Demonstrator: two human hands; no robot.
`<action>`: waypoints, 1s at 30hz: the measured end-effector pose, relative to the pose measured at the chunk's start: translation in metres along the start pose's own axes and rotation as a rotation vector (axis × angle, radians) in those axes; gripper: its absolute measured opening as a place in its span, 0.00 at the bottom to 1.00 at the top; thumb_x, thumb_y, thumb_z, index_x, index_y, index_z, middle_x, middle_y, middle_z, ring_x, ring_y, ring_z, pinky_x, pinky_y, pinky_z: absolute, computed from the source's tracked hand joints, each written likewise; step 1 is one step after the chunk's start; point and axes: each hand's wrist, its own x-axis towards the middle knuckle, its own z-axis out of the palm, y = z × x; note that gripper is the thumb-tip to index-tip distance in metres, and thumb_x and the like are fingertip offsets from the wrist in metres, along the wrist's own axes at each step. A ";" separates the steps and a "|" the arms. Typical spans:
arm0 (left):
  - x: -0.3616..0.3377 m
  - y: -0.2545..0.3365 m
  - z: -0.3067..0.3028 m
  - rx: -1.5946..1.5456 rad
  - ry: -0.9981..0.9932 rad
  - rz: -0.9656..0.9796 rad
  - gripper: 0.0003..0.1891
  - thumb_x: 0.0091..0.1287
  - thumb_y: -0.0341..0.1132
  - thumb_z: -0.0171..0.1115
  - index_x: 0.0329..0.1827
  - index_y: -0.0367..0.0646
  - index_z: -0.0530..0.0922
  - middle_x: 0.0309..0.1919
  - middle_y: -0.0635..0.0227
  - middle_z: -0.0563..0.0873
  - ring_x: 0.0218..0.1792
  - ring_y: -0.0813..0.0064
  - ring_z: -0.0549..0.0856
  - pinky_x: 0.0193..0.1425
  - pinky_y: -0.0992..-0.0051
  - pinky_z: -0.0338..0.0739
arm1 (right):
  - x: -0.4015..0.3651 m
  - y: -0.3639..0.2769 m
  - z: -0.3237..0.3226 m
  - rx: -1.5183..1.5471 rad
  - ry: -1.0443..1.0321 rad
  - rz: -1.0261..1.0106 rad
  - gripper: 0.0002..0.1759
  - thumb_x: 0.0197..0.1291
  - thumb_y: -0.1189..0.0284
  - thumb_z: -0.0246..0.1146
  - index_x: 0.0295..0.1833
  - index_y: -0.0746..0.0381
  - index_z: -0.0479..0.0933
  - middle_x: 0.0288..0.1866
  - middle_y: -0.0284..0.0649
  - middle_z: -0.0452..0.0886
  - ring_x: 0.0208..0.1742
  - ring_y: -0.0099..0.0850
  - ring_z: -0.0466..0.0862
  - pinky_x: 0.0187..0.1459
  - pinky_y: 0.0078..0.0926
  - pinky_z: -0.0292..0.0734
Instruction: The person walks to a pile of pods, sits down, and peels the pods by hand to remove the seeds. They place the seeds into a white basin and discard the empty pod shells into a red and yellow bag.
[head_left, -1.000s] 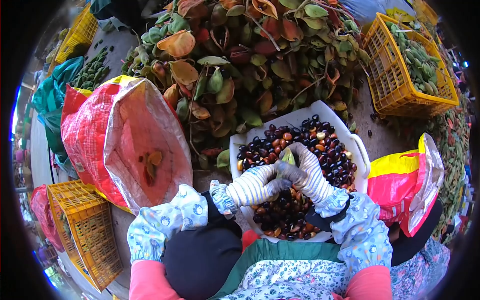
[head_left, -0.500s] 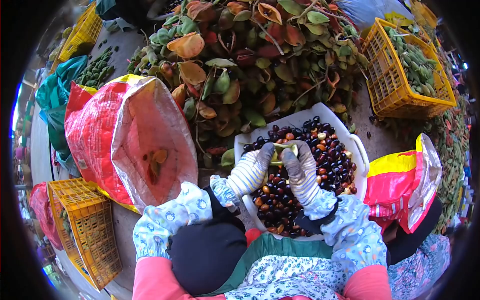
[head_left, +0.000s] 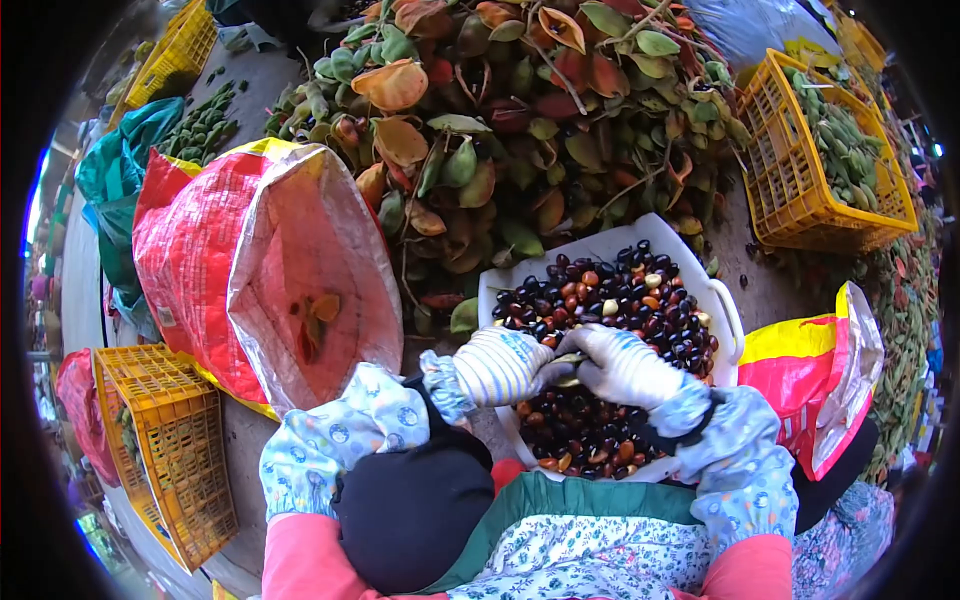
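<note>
My left hand (head_left: 503, 366), in a striped work glove with dark fingertips, is closed on a small greenish seed pod (head_left: 567, 370). My right hand (head_left: 622, 366), gloved the same way, pinches the pod from the other side. My fingers cover most of it, so whether it is split cannot be seen. Both hands are over a white plastic tub (head_left: 728, 318) resting in front of my lap. Glossy dark brown seeds (head_left: 590, 432) fill much of the tub, with a few orange-brown and pale ones among them.
A large heap of green and reddish pods (head_left: 570, 150) rises beyond the tub. Left stands a red woven sack (head_left: 200, 265) with opened husks (head_left: 320, 308) inside. Yellow crates (head_left: 185, 450) and another yellow crate (head_left: 790, 190) flank me. A smaller red-yellow sack (head_left: 795, 375) lies right.
Both hands have come down and closer toward me over the tub, still pinching a pod. My right hand has turned more sideways. The pod is now more hidden by my fingers.
</note>
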 end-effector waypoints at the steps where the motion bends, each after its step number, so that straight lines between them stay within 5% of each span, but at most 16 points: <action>1: -0.007 -0.006 -0.002 -0.067 -0.038 0.066 0.22 0.67 0.52 0.47 0.32 0.40 0.78 0.26 0.53 0.81 0.31 0.52 0.82 0.35 0.59 0.74 | -0.005 -0.003 -0.014 0.262 -0.118 0.029 0.18 0.50 0.76 0.61 0.50 0.61 0.75 0.44 0.48 0.79 0.50 0.40 0.79 0.51 0.33 0.73; 4: -0.039 -0.039 -0.029 -0.311 -0.111 -0.034 0.19 0.65 0.49 0.54 0.45 0.42 0.79 0.32 0.54 0.83 0.36 0.56 0.83 0.43 0.63 0.76 | -0.004 0.030 -0.031 0.163 -0.143 -0.098 0.18 0.53 0.70 0.61 0.52 0.61 0.75 0.46 0.48 0.80 0.51 0.41 0.79 0.52 0.32 0.73; 6: -0.075 -0.051 -0.065 -0.419 -0.073 -0.313 0.22 0.61 0.52 0.59 0.49 0.45 0.78 0.36 0.56 0.84 0.41 0.57 0.83 0.48 0.64 0.76 | 0.018 0.026 -0.038 -0.037 -0.044 0.213 0.19 0.54 0.68 0.61 0.53 0.58 0.76 0.46 0.47 0.80 0.51 0.42 0.79 0.53 0.33 0.73; 10: -0.146 -0.097 -0.089 0.338 0.197 -0.571 0.29 0.52 0.49 0.67 0.56 0.49 0.74 0.47 0.57 0.81 0.47 0.58 0.81 0.51 0.66 0.75 | 0.088 0.029 -0.026 -0.226 0.154 0.201 0.21 0.55 0.65 0.60 0.54 0.60 0.74 0.48 0.47 0.78 0.53 0.43 0.77 0.54 0.34 0.71; 13: -0.165 -0.110 -0.079 0.504 0.383 -0.731 0.24 0.53 0.41 0.67 0.54 0.45 0.75 0.45 0.55 0.80 0.46 0.54 0.80 0.51 0.65 0.74 | 0.152 0.032 -0.009 -0.384 0.038 0.436 0.25 0.55 0.59 0.60 0.56 0.60 0.72 0.57 0.47 0.75 0.57 0.42 0.75 0.57 0.36 0.71; 16: -0.146 -0.104 -0.074 0.288 0.489 -0.606 0.24 0.55 0.41 0.66 0.54 0.43 0.75 0.44 0.55 0.81 0.46 0.55 0.80 0.52 0.64 0.74 | 0.186 0.035 0.005 -0.414 -0.128 0.671 0.26 0.54 0.63 0.62 0.59 0.60 0.70 0.57 0.45 0.76 0.60 0.39 0.75 0.54 0.42 0.74; 18: -0.125 -0.099 -0.064 0.241 0.538 -0.354 0.21 0.59 0.41 0.63 0.54 0.43 0.75 0.46 0.55 0.80 0.43 0.57 0.82 0.49 0.65 0.76 | 0.185 0.043 0.013 -0.390 -0.070 0.659 0.26 0.54 0.66 0.62 0.59 0.59 0.69 0.57 0.45 0.76 0.59 0.39 0.76 0.55 0.41 0.73; 22: -0.074 -0.082 -0.044 -0.228 0.382 -0.186 0.26 0.62 0.42 0.60 0.61 0.41 0.69 0.43 0.51 0.82 0.45 0.58 0.82 0.50 0.67 0.75 | 0.156 0.045 0.014 -0.330 0.261 0.451 0.22 0.53 0.66 0.63 0.55 0.59 0.71 0.50 0.50 0.77 0.52 0.48 0.76 0.52 0.41 0.72; 24: -0.054 -0.076 -0.031 -0.540 0.281 -0.262 0.29 0.64 0.43 0.59 0.65 0.40 0.63 0.50 0.53 0.80 0.51 0.64 0.80 0.55 0.70 0.72 | 0.137 0.047 0.008 -0.246 0.436 0.308 0.19 0.54 0.70 0.62 0.53 0.60 0.73 0.48 0.49 0.79 0.49 0.47 0.78 0.50 0.38 0.73; 26: -0.032 -0.082 -0.003 -0.805 0.355 -0.198 0.33 0.65 0.43 0.58 0.69 0.40 0.56 0.55 0.56 0.77 0.57 0.69 0.74 0.60 0.73 0.67 | 0.116 0.062 0.008 0.257 0.470 0.155 0.15 0.58 0.72 0.61 0.51 0.64 0.74 0.34 0.40 0.81 0.36 0.30 0.81 0.40 0.24 0.76; 27: -0.021 -0.094 0.018 -0.971 0.295 -0.164 0.36 0.65 0.43 0.59 0.71 0.39 0.52 0.59 0.58 0.73 0.60 0.72 0.70 0.63 0.73 0.64 | 0.096 0.026 -0.012 0.674 0.277 0.432 0.16 0.58 0.72 0.62 0.52 0.64 0.75 0.34 0.37 0.82 0.26 0.23 0.79 0.29 0.22 0.75; 28: -0.020 -0.079 0.009 -1.152 0.201 -0.149 0.40 0.63 0.45 0.62 0.71 0.38 0.49 0.59 0.59 0.72 0.61 0.71 0.69 0.65 0.72 0.62 | 0.079 0.031 -0.008 1.057 0.153 0.421 0.18 0.60 0.69 0.62 0.54 0.65 0.73 0.32 0.32 0.80 0.21 0.16 0.74 0.24 0.16 0.72; 30: -0.009 -0.062 0.013 -0.815 0.381 0.071 0.41 0.61 0.46 0.64 0.71 0.38 0.52 0.60 0.62 0.72 0.61 0.73 0.68 0.67 0.72 0.59 | 0.046 -0.009 -0.007 1.274 0.093 0.302 0.20 0.62 0.66 0.60 0.55 0.65 0.72 0.33 0.32 0.80 0.23 0.15 0.75 0.26 0.15 0.73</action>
